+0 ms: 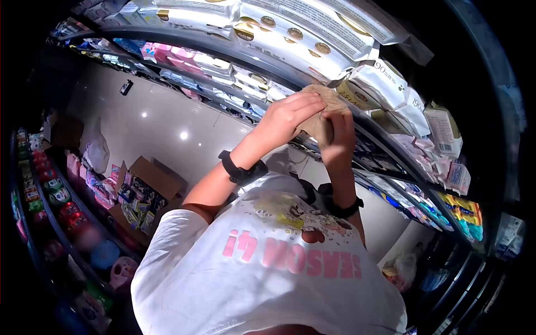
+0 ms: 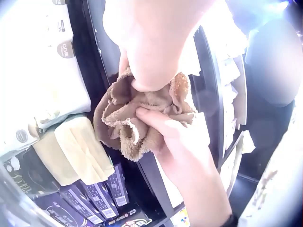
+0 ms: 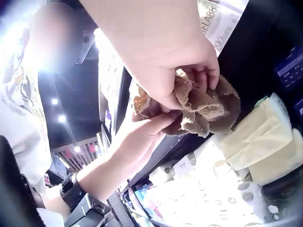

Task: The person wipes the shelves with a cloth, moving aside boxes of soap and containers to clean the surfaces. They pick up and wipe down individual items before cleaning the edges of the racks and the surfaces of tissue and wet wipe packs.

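Both hands are on a crumpled brown fluffy cloth (image 1: 319, 129), held up near the shelf edge in the head view. My left hand (image 1: 293, 115) lies over its near left side, and in the right wrist view the left thumb and fingers pinch the cloth (image 3: 227, 111) from below. My right hand (image 1: 339, 137) grips the other side; the right wrist view shows its fingers curled into the folds. In the left wrist view, the right thumb presses on the bunched cloth (image 2: 111, 118), whose folds hide some of the fingertips.
White packs (image 1: 301, 42) of tissue-like goods fill the shelf beyond the hands, with more packs (image 1: 385, 84) to the right. Dark shelf rails run close under the hands. An open cardboard box (image 1: 148, 192) of small packets stands at the left, near another stocked shelf (image 1: 61, 206).
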Action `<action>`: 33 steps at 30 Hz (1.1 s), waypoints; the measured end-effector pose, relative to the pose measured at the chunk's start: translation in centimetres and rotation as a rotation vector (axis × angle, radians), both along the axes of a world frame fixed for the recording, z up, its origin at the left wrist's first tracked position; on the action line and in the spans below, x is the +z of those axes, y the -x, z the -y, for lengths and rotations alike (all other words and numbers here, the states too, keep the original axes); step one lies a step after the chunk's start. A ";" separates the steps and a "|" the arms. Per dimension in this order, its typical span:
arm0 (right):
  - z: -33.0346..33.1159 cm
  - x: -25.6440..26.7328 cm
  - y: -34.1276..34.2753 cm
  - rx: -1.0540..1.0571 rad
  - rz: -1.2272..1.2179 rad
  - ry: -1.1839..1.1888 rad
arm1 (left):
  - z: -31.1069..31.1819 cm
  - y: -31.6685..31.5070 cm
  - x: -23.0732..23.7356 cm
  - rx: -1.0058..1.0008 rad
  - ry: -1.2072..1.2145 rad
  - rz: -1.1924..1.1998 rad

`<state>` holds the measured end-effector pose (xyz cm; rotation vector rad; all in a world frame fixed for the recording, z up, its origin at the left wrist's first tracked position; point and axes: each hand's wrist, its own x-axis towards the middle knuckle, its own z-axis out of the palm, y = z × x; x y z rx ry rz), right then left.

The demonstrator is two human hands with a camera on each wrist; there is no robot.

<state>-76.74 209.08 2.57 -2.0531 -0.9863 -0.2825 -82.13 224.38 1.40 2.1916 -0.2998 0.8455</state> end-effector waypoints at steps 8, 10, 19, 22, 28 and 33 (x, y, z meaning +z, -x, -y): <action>4.6 -1.2 0.6 -0.293 0.032 -0.044 | 4.7 -1.8 0.3 -0.192 -0.175 0.070; 5.0 -1.4 0.6 -0.275 0.067 -0.101 | 5.4 -2.6 0.1 -0.228 -0.136 0.090; -0.4 -0.2 1.6 -0.154 0.062 0.099 | 0.0 -0.1 -1.2 -0.097 -0.061 0.050; -5.0 1.0 1.8 -0.018 -0.071 0.065 | -4.2 1.7 -0.4 0.023 0.017 0.115; -13.0 0.0 1.9 0.080 0.047 0.070 | -11.0 3.9 -1.1 0.203 0.031 0.087; -14.9 0.1 3.2 0.085 -0.053 -0.061 | -12.3 4.2 -2.0 0.014 0.231 0.101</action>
